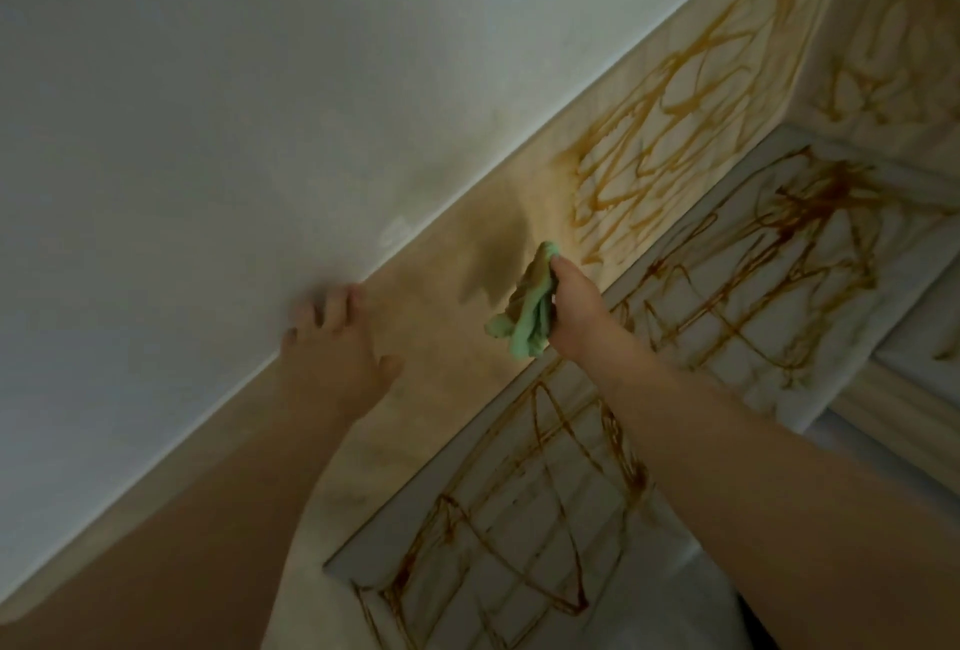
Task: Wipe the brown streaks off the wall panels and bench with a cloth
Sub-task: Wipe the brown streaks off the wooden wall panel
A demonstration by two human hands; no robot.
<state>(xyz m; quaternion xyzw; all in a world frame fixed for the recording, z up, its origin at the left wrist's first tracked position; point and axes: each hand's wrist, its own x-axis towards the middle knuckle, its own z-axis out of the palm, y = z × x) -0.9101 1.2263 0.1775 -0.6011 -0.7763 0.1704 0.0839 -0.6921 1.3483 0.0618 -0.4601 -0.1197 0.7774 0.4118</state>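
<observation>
Your right hand (574, 309) grips the cloth (527, 316); left hand (327, 353), fingers spread, rests on the wall (208, 103). Band (431, 296) beside cloth looks wiped. Streaks (670, 93) cover panels (545, 493): mostly undone.

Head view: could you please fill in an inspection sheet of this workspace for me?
Surface: beige band running diagonally along the wall; smeared but free of lines near the hands, brown streaks further along.
Job's things: green cloth, bunched and stained brown; framed panels below the band, covered in streaks.
Clutter: nothing seen.
Hands: right hand grips the cloth by the band; left hand, fingers spread, rests where the band meets the white wall.
Cables: nothing seen.
Surroundings: plain white wall above; dim light.
</observation>
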